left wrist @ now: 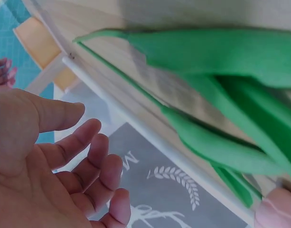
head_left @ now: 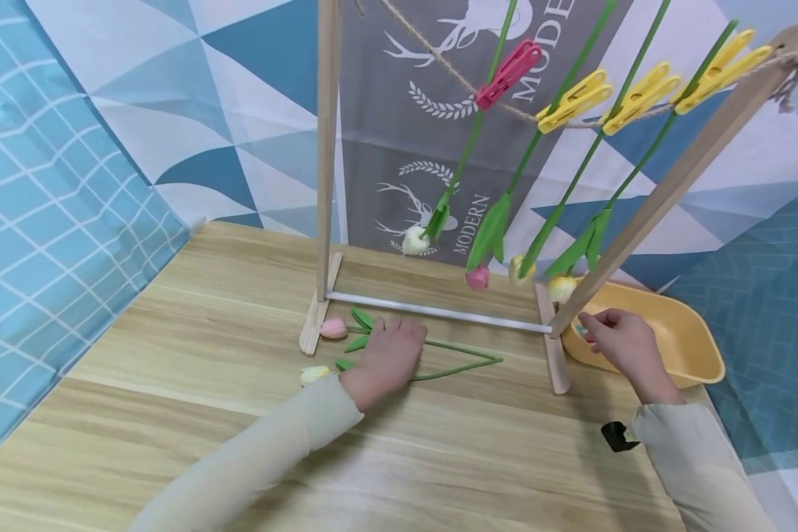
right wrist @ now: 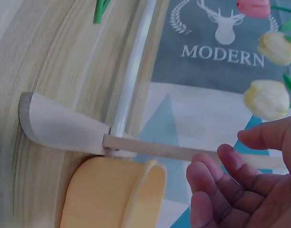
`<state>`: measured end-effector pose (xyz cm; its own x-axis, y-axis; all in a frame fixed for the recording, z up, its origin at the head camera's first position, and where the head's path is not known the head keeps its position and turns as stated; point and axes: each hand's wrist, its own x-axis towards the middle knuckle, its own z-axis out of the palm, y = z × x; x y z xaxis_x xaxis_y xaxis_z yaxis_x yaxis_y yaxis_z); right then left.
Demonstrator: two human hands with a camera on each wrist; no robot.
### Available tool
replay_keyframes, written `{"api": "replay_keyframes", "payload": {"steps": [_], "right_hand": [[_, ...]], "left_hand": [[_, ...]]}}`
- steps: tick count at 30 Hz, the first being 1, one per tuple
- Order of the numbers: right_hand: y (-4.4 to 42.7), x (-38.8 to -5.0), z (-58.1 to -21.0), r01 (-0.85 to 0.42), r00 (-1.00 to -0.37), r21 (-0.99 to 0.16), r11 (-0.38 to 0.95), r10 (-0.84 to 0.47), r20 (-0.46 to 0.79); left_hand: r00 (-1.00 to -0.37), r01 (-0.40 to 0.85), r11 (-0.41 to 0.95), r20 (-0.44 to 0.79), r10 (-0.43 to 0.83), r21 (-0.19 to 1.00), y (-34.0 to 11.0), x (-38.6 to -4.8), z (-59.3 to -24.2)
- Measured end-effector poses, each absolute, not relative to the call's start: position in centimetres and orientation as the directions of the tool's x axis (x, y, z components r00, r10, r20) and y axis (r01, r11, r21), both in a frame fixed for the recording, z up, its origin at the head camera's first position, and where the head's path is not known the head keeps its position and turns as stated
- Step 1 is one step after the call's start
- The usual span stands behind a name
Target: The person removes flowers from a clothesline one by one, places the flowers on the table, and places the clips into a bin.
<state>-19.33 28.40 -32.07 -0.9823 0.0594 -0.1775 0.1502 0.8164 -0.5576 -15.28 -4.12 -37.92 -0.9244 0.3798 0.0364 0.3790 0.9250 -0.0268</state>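
On the table lie a pink artificial tulip (head_left: pixel 334 328) and a pale yellow tulip (head_left: pixel 314 374), their green stems meeting at the right. My left hand (head_left: pixel 391 353) is over these stems; the left wrist view shows its fingers loosely bent with nothing between them. My right hand (head_left: pixel 628 347) hovers by the near-left rim of a yellow basin (head_left: pixel 694 347), fingers relaxed around nothing in the right wrist view. Beneath its fingertips, a small red-and-white bit in the basin is mostly hidden. A pink clothespin (head_left: pixel 508 74) and yellow clothespins (head_left: pixel 575 101) hold several tulips upside down on a rope.
The rope (head_left: pixel 439 60) runs between posts of a wooden rack (head_left: pixel 327 148). A white bar (head_left: pixel 439 311) joins the posts low down, behind the lying tulips. A small black object (head_left: pixel 617 437) is beside the right sleeve. A patterned backdrop stands behind the table.
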Motion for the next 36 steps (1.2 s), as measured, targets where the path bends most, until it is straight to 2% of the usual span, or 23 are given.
{"api": "replay_keyframes", "payload": {"steps": [5,12,20,27,31,36], "right_hand": [[27.4,-18.8,-31.5,0.113,-0.986,-0.568,0.815,0.021,-0.167],[25.7,-18.2,-30.8,0.03,-0.996,-0.586,0.81,-0.027,-0.088],[23.4,-17.6,-29.9,-0.031,-0.999,-0.641,0.767,-0.031,0.012],[21.7,-17.3,-29.1,-0.09,-0.994,-0.671,0.736,-0.029,0.101],[20.8,-17.2,-28.6,-0.113,-0.992,-0.685,0.72,-0.037,0.124],[19.4,-17.4,-27.9,-0.152,-0.987,-0.723,0.674,-0.059,0.151]], "left_hand": [[-0.934,0.347,0.937,0.076,0.349,-0.033,-5.0,-15.5,-37.3],[-0.943,0.324,0.94,0.123,0.311,0.104,-6.1,-15.6,-36.2],[-0.957,0.278,0.944,0.139,0.256,0.176,-7.0,-15.7,-34.5],[-0.96,0.259,0.922,0.181,0.214,0.287,-7.9,-16.0,-33.4],[-0.948,0.276,0.9,0.249,0.198,0.336,-8.4,-16.1,-32.9],[-0.902,0.342,0.854,0.391,0.182,0.393,-8.7,-16.4,-32.3]]}}
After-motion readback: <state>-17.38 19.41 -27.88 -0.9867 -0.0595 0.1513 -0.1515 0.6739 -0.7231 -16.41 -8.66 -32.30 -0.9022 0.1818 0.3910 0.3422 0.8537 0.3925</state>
